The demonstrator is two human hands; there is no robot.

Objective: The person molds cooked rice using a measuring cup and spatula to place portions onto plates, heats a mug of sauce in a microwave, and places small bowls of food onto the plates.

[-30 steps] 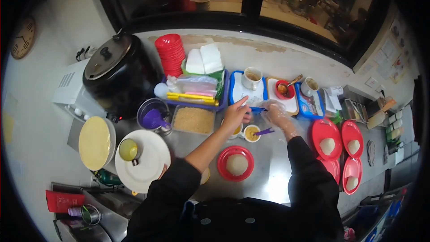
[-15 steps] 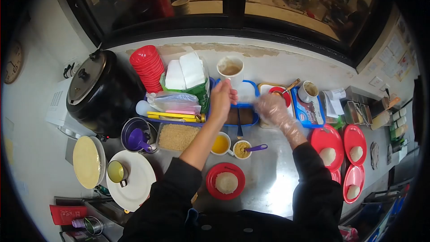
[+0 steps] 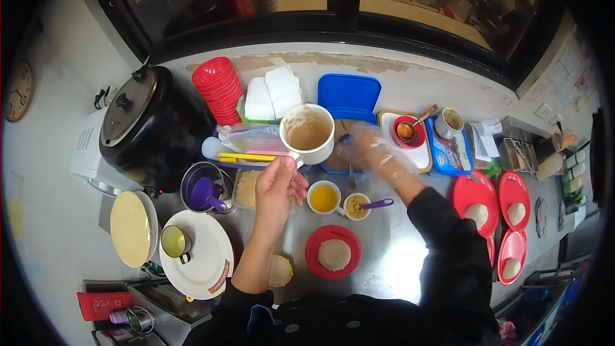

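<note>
My left hand (image 3: 277, 187) grips a white mug (image 3: 315, 152) by its handle; a thick tan sauce (image 3: 307, 134) lies inside and smears its inner wall. In a clear plastic glove, my right hand (image 3: 378, 154) reaches over the right side of a blue tub (image 3: 330, 168) with brown contents. Motion blurs its fingers, so their grip cannot be made out. A dark spoon (image 3: 350, 170) stands in the tub beside those fingers. Below are a cup of yellow liquid (image 3: 323, 198) and a cup of crumbly tan food (image 3: 354, 206) with a purple spoon (image 3: 378, 204).
A red plate (image 3: 346, 269) with a rice mound (image 3: 334, 254) sits nearest me. More red plates (image 3: 477, 189) with rice stand at right. Leftward are a black pot (image 3: 160, 134), stacked red bowls (image 3: 218, 90) and a white plate (image 3: 205, 269). A blue lid (image 3: 349, 93) leans behind the tub.
My left hand has brought the mug down and toward me, leftward from the wall. The gloved hand has shifted left and lower, to the tub. The blue lid now stands up behind it.
</note>
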